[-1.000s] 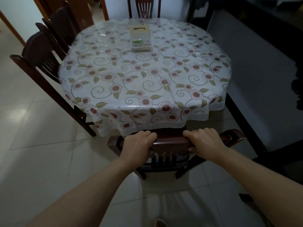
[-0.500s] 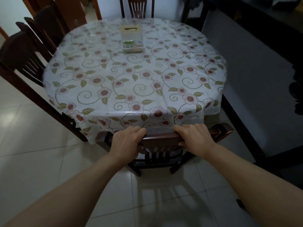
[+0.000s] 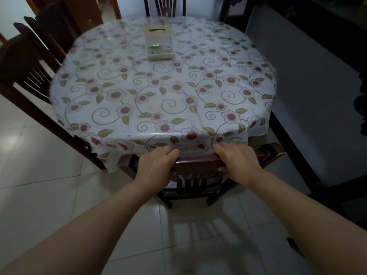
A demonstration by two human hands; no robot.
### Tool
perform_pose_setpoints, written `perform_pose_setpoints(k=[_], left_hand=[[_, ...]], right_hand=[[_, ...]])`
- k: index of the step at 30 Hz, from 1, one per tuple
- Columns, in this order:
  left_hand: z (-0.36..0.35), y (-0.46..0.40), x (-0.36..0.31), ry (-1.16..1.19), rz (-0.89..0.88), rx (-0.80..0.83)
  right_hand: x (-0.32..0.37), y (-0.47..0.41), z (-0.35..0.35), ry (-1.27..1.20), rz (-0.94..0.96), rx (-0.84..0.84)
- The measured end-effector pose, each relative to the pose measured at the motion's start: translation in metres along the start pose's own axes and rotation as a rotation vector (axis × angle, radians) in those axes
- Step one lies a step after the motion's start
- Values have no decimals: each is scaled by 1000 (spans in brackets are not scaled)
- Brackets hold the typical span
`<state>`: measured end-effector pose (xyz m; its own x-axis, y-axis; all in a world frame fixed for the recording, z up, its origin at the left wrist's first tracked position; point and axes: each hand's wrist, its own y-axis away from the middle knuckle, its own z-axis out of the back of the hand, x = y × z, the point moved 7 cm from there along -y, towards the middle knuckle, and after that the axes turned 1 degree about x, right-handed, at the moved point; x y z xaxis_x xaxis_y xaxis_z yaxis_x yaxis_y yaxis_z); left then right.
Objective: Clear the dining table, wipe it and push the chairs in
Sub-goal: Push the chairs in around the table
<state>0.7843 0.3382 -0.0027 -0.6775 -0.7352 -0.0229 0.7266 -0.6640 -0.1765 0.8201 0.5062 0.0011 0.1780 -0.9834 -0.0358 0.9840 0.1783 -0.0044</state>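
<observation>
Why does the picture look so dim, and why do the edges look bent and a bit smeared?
Head view: the room light is weak; the tablecloth shows slight glare at its near edge; the wide lens bows the chairs on the left, which look blurred; the near chair casts a slatted shadow on the tiles.

Under my left hand (image 3: 155, 165) and my right hand (image 3: 237, 161), the near chair (image 3: 198, 163) has a top rail of dark reddish wood, smooth and lightly glossy. The tablecloth (image 3: 162, 92) is a floral-printed sheet under a clear, shiny plastic film. The tissue box (image 3: 158, 43) looks like pale matt plastic. The floor (image 3: 39, 195) is glossy, pale tile with faint reflections.
</observation>
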Motion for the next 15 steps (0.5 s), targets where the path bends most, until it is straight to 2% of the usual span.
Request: perform_pose_setpoints(k=[8, 15], left_hand=[[3, 5, -2, 38, 150, 42], [13, 17, -9, 95, 220, 138]], right_hand=[[4, 9, 1, 34, -153, -29], [14, 21, 11, -12, -152, 23]])
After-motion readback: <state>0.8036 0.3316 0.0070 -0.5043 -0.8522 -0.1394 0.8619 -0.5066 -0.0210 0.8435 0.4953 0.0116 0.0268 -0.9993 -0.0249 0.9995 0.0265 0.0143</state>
